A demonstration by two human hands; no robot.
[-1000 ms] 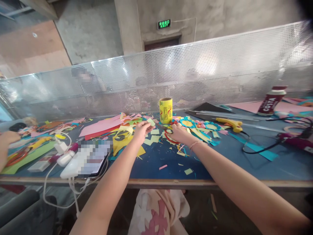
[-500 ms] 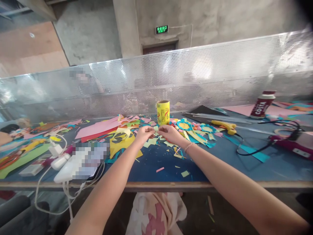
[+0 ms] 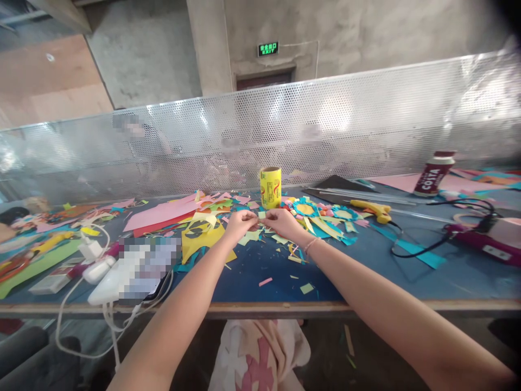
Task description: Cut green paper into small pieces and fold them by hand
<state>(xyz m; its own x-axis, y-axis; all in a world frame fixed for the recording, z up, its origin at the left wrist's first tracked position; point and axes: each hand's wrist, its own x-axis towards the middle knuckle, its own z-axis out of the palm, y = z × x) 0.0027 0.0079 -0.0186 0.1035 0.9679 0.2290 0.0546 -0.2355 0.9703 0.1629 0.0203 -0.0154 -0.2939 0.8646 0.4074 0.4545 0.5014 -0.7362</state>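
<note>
Your left hand [image 3: 239,224] and right hand [image 3: 280,221] meet over the blue table [image 3: 366,266], both grips pinched closed on 1 small pale green paper scrap [image 3: 261,215], held just above the litter of colored paper cuttings [image 3: 260,236]. A yellow roll [image 3: 271,187] stands upright just behind it, a yellow glue gun [image 3: 372,209] lies to the right, a brown bottle [image 3: 432,174] further right. A perforated metal screen [image 3: 366,119] backs the table, with a concrete wall and green exit sign [image 3: 267,49] beyond.
</note>
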